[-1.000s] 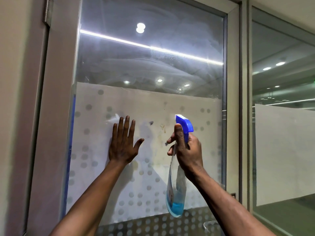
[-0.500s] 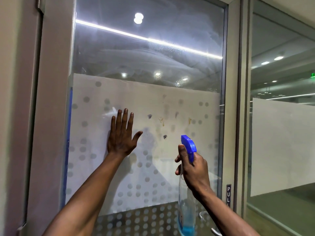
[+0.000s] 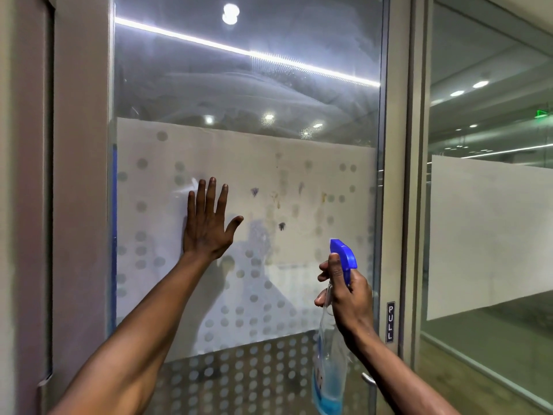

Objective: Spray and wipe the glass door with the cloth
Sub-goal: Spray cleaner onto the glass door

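Note:
The glass door has a frosted, dotted band across its middle, with several small dark and yellowish stains on it. My left hand lies flat on the frosted band with the fingers spread. It presses what looks like a white cloth, whose pale edge shows beside my fingers. My right hand grips a clear spray bottle with a blue trigger head and blue liquid at the bottom. The nozzle points at the glass, below and right of the stains.
A metal frame with a "PULL" label runs down the door's right side, above a door handle. A second glass panel stands to the right. A beige wall and the door frame are on the left.
My right hand has lowered the spray bottle and moved it right, uncovering the stains. My left hand has stayed flat on the glass.

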Action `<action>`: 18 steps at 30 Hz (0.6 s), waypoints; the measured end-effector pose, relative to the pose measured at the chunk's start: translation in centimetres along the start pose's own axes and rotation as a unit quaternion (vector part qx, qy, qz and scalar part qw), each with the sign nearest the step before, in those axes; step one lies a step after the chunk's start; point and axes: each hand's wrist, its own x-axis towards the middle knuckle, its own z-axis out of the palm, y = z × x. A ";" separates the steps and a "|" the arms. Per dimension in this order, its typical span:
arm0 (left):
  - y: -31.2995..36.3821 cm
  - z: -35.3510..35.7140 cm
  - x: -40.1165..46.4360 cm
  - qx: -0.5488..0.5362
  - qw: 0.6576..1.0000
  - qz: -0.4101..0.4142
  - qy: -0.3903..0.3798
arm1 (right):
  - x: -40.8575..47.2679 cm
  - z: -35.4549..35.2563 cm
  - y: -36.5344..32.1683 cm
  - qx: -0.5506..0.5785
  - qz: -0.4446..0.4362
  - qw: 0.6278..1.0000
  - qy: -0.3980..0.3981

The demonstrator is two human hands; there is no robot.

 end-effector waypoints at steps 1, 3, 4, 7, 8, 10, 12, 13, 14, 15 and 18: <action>0.0 -0.2 -0.1 -0.006 1.000 0.001 -0.003 | -0.2 -0.2 0.0 0.005 0.004 1.000 0.000; 0.4 -0.7 -0.7 -0.028 1.000 -0.001 -0.005 | -0.6 -0.5 0.1 0.004 0.006 1.000 0.000; 0.7 -0.8 -1.3 -0.039 0.999 -0.002 -0.005 | -0.7 -0.7 0.1 0.004 0.007 1.000 0.001; 2.2 -0.6 -3.9 -0.060 0.998 0.003 -0.020 | -1.3 -1.2 0.2 0.012 0.010 1.000 -0.001; 2.8 -0.5 -5.0 -0.071 0.997 0.004 -0.029 | -1.4 -1.3 0.2 0.015 0.011 1.000 -0.003; 4.1 -0.1 -7.0 -0.090 0.995 0.006 -0.044 | -1.6 -1.5 0.4 0.021 0.014 1.000 -0.008; 5.4 0.4 -8.8 -0.103 0.993 0.011 -0.061 | -1.7 -1.8 0.6 0.025 0.016 0.999 -0.012; 6.0 0.6 -9.5 -0.110 0.991 0.013 -0.069 | -1.8 -2.0 0.7 0.026 0.016 0.999 -0.014; 6.4 0.8 -10.2 -0.117 0.990 0.015 -0.073 | -2.0 -2.3 0.9 0.027 0.017 0.999 -0.015; 6.8 0.9 -10.7 -0.125 0.989 0.016 -0.077 | -2.2 -2.6 1.0 0.026 0.017 0.999 -0.014; 7.8 1.2 -11.7 -0.138 0.986 0.009 -0.094 | -2.7 -3.6 1.4 0.023 0.019 1.000 -0.005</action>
